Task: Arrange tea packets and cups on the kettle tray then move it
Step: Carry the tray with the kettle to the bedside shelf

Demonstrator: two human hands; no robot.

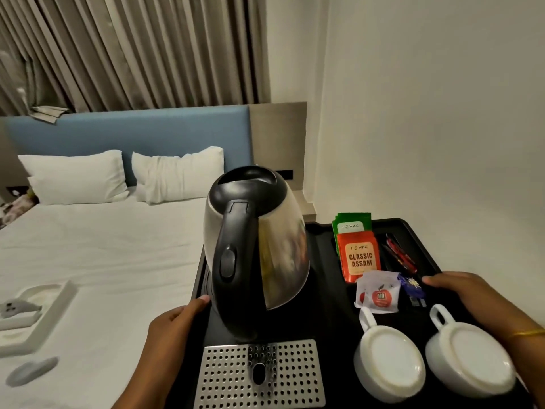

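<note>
A black kettle tray (324, 293) is held up in front of me over the bed's right side. My left hand (174, 326) grips its left rim and my right hand (469, 293) grips its right rim. A steel kettle (259, 246) with a black handle stands on the tray's left half. Two white cups (389, 355) (469, 358) lie upside down at the near right. Behind them stand an orange Assam tea packet (359, 258) and green tea packets (352, 224). White sachets (377, 293) and a blue sachet (411, 286) lie between packets and cups.
A perforated metal drip plate (259, 376) covers the tray's near edge. The white bed (103, 246) with two pillows (177, 172) spreads to the left, with a white tray (38, 314) on it. A bedside ledge (306, 206) and white wall (427, 113) lie beyond.
</note>
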